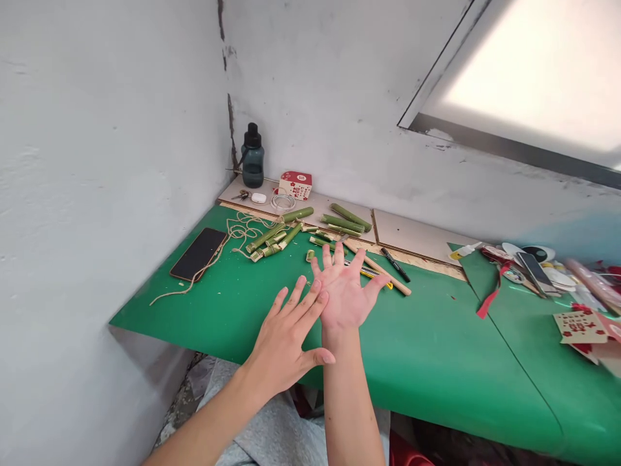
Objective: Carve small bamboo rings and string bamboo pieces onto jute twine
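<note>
Nearest: two bare hands over a smooth green tabletop [427, 362]. Left hand [288, 336] back up, fingers straight, grasping nothing; its fingertips overlap the edge of the right palm, contact unclear. Right hand [345, 298] palm up, fingers splayed, likewise holding nothing. Beyond, left to right: one glossy black phone [198, 254], fibrous twine [237, 230] trailing across its edge; one pair of scissors [241, 194]; one translucent bottle [253, 158], black-capped, dark liquid low inside; one rounded white case [259, 198]; one coiled cable [283, 208]; one red-and-cream box [295, 186], contents hidden. Green cut stems [264, 238], cylindrical, pale-ended, heaped beyond the left hand, too overlapped to count; one stubby section [310, 255] near the right fingers; at least three longer lengths [343, 223] behind. Then one yellow snap-off knife [369, 272], partly hidden by the right hand; one smooth wooden rod [378, 267]; one black marker [395, 265]; one white-and-yellow glue bottle [463, 252]; one red ribbon [492, 294].
</note>
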Action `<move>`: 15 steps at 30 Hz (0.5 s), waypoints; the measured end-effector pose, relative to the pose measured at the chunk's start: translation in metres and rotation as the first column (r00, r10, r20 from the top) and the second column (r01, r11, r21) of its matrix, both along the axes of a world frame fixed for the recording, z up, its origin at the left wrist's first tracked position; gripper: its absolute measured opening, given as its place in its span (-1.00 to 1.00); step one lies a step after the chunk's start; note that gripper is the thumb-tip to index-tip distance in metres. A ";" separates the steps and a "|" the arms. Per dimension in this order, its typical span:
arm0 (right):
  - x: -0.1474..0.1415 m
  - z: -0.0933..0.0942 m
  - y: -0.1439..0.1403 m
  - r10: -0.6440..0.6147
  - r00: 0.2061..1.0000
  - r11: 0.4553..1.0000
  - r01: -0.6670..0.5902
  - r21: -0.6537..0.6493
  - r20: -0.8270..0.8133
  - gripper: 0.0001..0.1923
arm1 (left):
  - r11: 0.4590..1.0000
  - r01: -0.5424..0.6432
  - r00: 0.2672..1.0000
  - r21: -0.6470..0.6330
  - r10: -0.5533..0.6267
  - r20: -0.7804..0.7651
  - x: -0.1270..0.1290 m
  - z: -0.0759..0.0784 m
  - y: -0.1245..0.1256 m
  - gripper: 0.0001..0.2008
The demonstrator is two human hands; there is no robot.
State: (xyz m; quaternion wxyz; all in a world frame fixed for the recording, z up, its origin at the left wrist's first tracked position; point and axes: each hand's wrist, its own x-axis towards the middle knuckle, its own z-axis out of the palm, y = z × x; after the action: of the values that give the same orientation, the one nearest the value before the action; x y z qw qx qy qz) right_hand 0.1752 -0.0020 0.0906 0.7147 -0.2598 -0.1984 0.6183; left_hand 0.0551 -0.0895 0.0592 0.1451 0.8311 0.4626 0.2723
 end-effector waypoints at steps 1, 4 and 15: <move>0.000 0.000 0.001 0.017 1.000 1.000 -0.017 0.010 -0.005 -0.23 | 1.000 -0.002 1.000 0.015 0.002 0.000 -0.002 -0.002 -0.001 0.01; -0.001 -0.002 0.003 0.065 0.998 0.997 -0.064 0.033 -0.023 -0.27 | 0.999 -0.007 1.000 0.052 0.006 0.024 -0.007 -0.009 -0.004 -0.05; -0.010 -0.002 0.005 0.057 0.998 0.998 -0.056 -0.028 0.004 -0.22 | 0.986 -0.165 0.819 0.035 0.117 0.561 -0.014 -0.010 0.012 -0.23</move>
State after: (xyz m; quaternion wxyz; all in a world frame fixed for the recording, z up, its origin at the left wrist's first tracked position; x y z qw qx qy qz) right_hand 0.1655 0.0034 0.0882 0.6928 -0.2655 -0.1985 0.6404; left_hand 0.0416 -0.0771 0.0496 0.2189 0.6842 0.4490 0.5314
